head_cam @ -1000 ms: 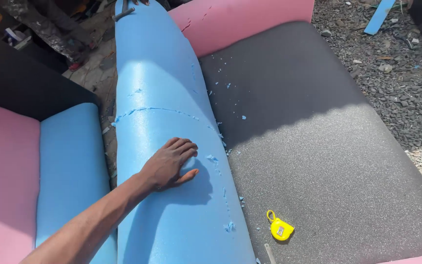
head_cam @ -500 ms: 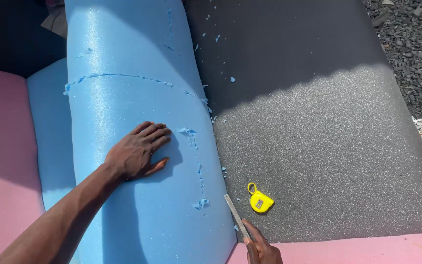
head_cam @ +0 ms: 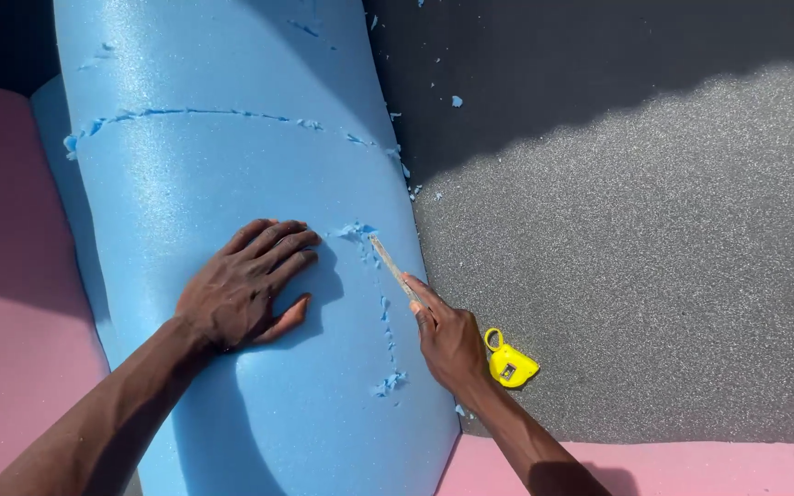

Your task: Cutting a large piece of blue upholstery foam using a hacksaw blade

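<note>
The left hand (head_cam: 245, 289) lies flat, fingers spread, on the curved blue foam (head_cam: 232, 184). The right hand (head_cam: 452, 340) grips a thin blade (head_cam: 388, 262), cutting a ragged line in it; the cut looks part done and needs a steady pull

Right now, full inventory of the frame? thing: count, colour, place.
foam roll: 1, blue, bowed, running top to bottom left of centre, with ragged cut lines across and down it
foam crumbs: many, blue, along the cuts and scattered on the grey sheet
foam sheet: 1, dark grey, right, part in shadow
foam pieces: pink, left side and bottom right edge
tape measure: 1, yellow, on the grey sheet by the right hand
blade: 1, thin, tip at the roll's cut
left hand: flat on the roll
right hand: grips the blade
</note>
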